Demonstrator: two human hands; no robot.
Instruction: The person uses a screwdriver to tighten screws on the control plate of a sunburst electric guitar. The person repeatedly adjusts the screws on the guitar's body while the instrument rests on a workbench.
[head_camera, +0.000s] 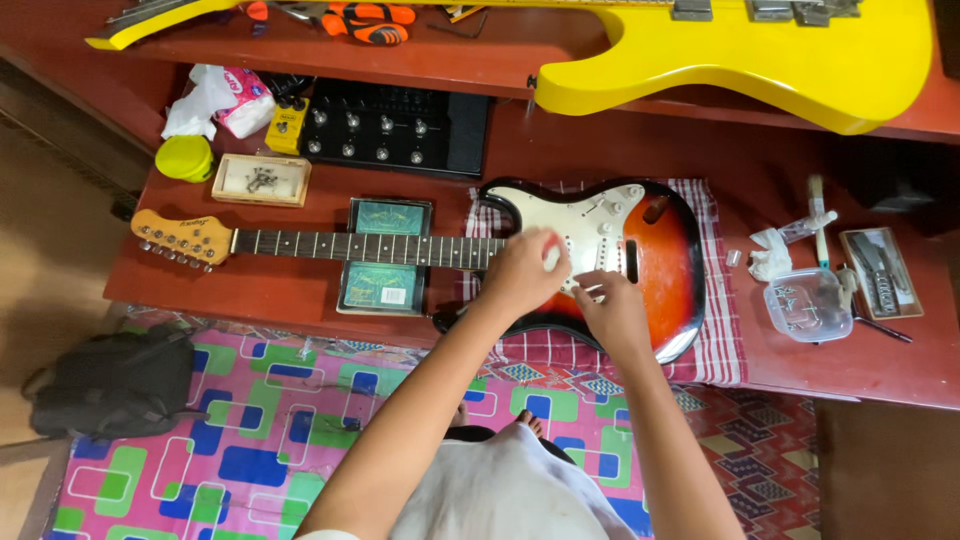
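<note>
from the head view, a sunburst electric guitar (660, 260) lies across a low red table (560, 150) on a checked cloth (715, 330). the left hand (522, 272) rests curled on the white pickguard near the neck joint, fingers closed around something small and pale. the right hand (612, 310) presses its fingertips on the pickguard, grasping nothing visible. two green square packets (385, 255) sit under the neck. a yellow guitar (760, 60) lies beyond, a black pedalboard (400, 125) between. a clear plastic tub (808, 303) stands right.
</note>
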